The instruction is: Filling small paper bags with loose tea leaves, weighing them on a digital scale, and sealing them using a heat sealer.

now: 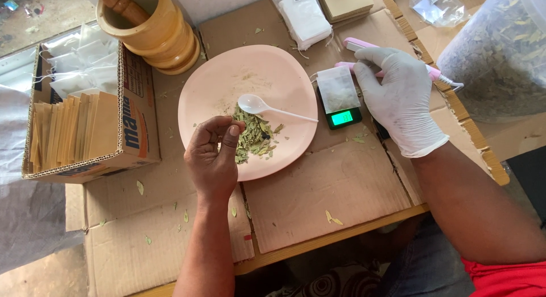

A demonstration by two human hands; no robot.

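My bare left hand hovers over the near side of a pink plate, thumb and fingers pinched together at the edge of a small pile of dried green leaves. A white plastic spoon lies on the plate just behind the pile. My right hand, in a white glove, lies palm down with its fingers curled over a pink hand sealer. Its thumb is beside a white tea bag, which rests on a small black scale with a lit green display.
A wooden mortar and pestle stand behind the plate. An open cardboard box at left holds tea bags and brown envelopes. A packet of empty tea bags lies at the back, and a large clear tub of dried leaves is at right. Flattened cardboard covers the table.
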